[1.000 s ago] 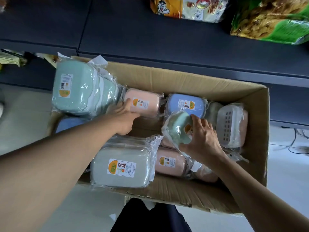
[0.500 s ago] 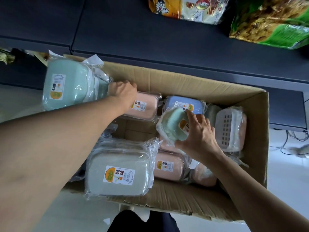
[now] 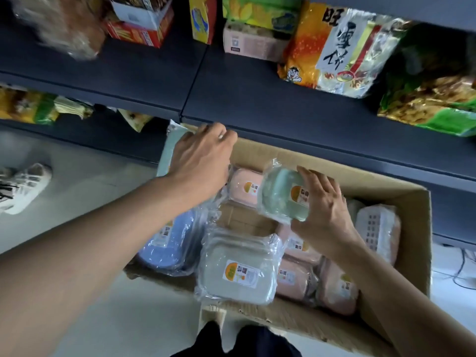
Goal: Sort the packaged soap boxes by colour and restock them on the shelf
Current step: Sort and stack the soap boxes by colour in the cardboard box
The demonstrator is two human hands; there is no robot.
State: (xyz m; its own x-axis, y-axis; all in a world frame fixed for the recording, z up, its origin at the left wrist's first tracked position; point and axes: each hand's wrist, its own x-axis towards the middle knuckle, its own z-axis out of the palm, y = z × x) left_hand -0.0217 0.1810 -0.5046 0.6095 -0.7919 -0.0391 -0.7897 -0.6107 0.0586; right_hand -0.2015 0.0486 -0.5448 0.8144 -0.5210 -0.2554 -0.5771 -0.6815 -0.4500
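Fig.: restocking, early stage; places given rel. to the open brown cardboard carton (image 3: 401, 300) on the floor.

Near edge of carton: a grey rounded-rectangle soap box in clear plastic wrap (image 3: 238, 271), w/ blue wrapped soap boxes (image 3: 170, 243) at its left and pink wrapped soap boxes (image 3: 334, 284) at its right.

Mid carton: right hand (image 3: 325, 215) grips a mint-green wrapped soap box (image 3: 279, 199), fingers curled over its labelled face, box lifted clear of the rest. A pink box w/ white slotted tray (image 3: 378, 230) stands by the right wall.

Far-left corner: left hand (image 3: 201, 163), fingers bent, holds a stack of mint-green wrapped boxes (image 3: 167, 153) at the carton's rim; the grip itself is hidden behind the hand.

Beyond carton: dark grey metal shelf (image 3: 257, 99), bare at the front, w/ snack bags (image 3: 334, 47) further back.

Progress (judged): no soap boxes on the shelf yet; only green is being gathered. Grey, blue, pink are unsorted in the carton, so most of the work is left.

Vs. 0.5 s ago: both hands are higher and nearer the shelf; the green stack, then plain to see left of the left hand, is now mostly hidden behind it; view tilted up, showing more shelf stock.
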